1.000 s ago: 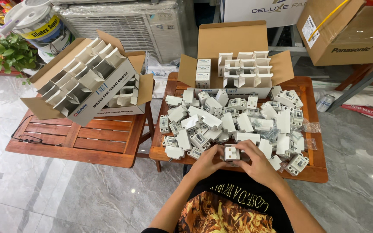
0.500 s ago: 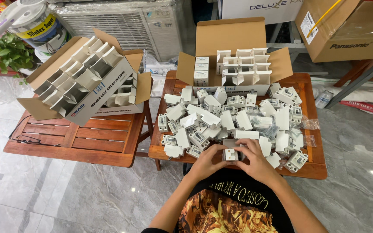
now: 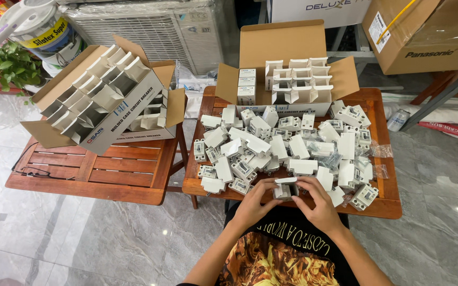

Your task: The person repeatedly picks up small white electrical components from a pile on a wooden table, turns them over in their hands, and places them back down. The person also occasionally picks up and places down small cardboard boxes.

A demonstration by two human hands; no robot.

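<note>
Small white plastic breaker unit (image 3: 285, 188) pinched between left hand (image 3: 254, 203) and right hand (image 3: 319, 204), both grips pressed onto its sides, at near edge of wooden desk (image 3: 385, 204). Heap of like units (image 3: 287, 145) just beyond. Open cardboard box (image 3: 284, 58) behind holds small white cartons.

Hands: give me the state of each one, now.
Left hand: closed on the small white box.
Right hand: closed on the same box, fingers over its top.

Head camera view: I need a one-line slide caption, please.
Both hands, left hand and right hand, hold a small white breaker at the edge of a wooden table heaped with similar parts.
</note>
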